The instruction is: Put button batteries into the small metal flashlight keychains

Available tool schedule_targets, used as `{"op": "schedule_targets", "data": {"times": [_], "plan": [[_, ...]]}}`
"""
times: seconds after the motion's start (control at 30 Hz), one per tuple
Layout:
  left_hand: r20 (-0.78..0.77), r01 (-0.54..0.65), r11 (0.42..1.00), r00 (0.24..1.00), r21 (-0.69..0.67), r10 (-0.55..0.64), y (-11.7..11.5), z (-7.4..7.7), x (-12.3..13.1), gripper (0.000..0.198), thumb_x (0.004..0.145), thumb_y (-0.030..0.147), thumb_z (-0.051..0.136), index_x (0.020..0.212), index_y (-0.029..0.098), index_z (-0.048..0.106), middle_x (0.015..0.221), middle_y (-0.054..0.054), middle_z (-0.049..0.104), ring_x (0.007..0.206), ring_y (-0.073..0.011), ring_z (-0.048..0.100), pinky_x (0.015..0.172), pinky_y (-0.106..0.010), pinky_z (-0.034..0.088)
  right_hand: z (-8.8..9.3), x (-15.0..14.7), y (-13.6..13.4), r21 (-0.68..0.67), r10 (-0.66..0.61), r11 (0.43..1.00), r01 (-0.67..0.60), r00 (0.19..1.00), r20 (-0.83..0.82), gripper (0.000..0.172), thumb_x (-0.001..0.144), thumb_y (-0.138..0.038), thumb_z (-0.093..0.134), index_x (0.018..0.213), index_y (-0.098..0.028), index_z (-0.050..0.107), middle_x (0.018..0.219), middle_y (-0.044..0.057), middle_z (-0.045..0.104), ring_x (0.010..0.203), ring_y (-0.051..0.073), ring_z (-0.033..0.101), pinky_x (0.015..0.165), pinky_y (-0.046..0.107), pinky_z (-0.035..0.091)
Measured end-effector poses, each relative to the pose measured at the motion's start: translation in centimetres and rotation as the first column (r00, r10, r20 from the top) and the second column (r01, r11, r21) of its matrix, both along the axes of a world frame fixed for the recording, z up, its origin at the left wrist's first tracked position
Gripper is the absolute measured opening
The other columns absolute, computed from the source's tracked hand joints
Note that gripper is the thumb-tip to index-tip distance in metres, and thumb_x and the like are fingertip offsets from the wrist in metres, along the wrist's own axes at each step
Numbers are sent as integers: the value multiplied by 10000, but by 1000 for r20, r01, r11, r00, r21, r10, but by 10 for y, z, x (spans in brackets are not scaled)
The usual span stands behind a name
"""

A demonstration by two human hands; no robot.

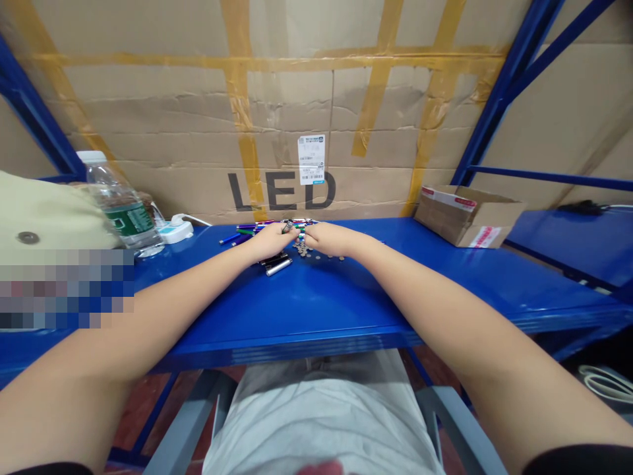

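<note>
The left hand [271, 241] and right hand [330, 239] meet at the pile of colored metal tubes [281, 227], which lies on the blue tabletop [316, 310]. The left fingers [289, 230] are closed in a pinch around a short gray metal piece [287, 227], held just above the pile. The right fingers [309, 233] are curled inward and nearly touch the left hand, but whether they grip anything is hidden, so I can't tell. Directly in front of the pile, under and beside the right hand, lies a scatter of small round metal pieces [304, 249]. A silver tube [279, 266] and a few dark tubes [273, 259] lie nearer the person, just below the left hand. Left of the pile, a few blue tubes [229, 238] lie apart from the rest, with a white power strip [175, 231] farther along and a plastic water bottle [119, 204] with a green label beyond that. A beige bag [44, 218] sits at the far left end. Well right of the pile stands an open cardboard box [467, 216]. Behind the pile rises a taped cardboard sheet [277, 112] printed with the letters "LED" and carrying a white label [311, 158].
</note>
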State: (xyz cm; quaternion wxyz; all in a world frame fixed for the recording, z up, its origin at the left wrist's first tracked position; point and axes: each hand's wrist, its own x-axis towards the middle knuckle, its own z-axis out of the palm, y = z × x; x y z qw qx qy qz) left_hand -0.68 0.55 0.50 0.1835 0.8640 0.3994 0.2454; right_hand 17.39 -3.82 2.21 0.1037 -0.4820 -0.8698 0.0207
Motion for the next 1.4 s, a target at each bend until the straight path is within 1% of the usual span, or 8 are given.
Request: {"op": "schedule_targets", "data": {"times": [0.13,0.27,0.5,0.7,0.83,0.97,1.27,1.4], "plan": [[-44,15,990,999,139,-9,-4,1,-1,298,852,467,489,830,179,562,814,-43,626,766,-205,568,674,-303,403,-6,4,9,4,-21,1000,22,993,-114,225,890,-229,387,679,-191,456,687,41,584,609,144,455,584,263,343],[-141,24,974,990,224,8,-2,2,-6,236,868,345,465,1035,178,479,899,-64,624,811,-216,578,697,-314,410,-10,10,13,-161,-107,985,56,938,-330,299,914,-205,323,620,-206,383,546,-2,470,509,122,390,512,257,315],[-338,194,902,939,385,-57,2,1,-10,266,965,339,296,1024,166,489,959,-110,609,849,-239,587,741,-349,436,-12,13,15,-312,-115,948,-65,843,-526,396,969,-262,261,583,-215,335,466,-32,368,403,95,331,413,238,287],[-377,199,872,926,448,-18,5,-1,-9,318,986,335,297,1139,170,521,1086,-113,637,990,-239,600,835,-344,457,-12,14,14,-355,-170,933,-54,805,-569,407,979,-250,244,582,-208,328,466,-42,338,403,81,282,405,221,265],[-401,207,858,916,470,-1,6,-2,-10,358,988,349,297,1196,176,532,1130,-106,644,1024,-243,605,865,-351,461,-12,15,15,-344,-147,938,-46,844,-516,402,976,-237,257,584,-207,342,480,-32,368,416,89,317,421,232,289],[-389,196,864,921,463,-1,6,-5,-8,380,989,345,282,1178,157,553,1133,-119,648,1020,-260,613,854,-362,467,-10,14,14,-333,-134,942,-30,879,-458,404,971,-224,263,576,-204,346,484,-30,375,416,88,321,424,234,286],[-335,159,871,942,464,7,3,-5,-8,377,987,361,280,1151,165,557,1088,-113,659,977,-260,627,819,-355,469,-9,8,11,-262,-167,965,26,829,-534,433,988,-251,255,569,-202,354,470,-35,380,412,80,319,438,229,277],[-257,99,884,966,456,24,2,-2,-7,362,988,366,282,1125,174,556,1049,-101,669,957,-254,635,793,-339,473,-6,4,5,-291,-151,957,4,861,-485,402,952,-177,291,556,-199,359,469,-30,391,419,85,327,446,238,273]]}}
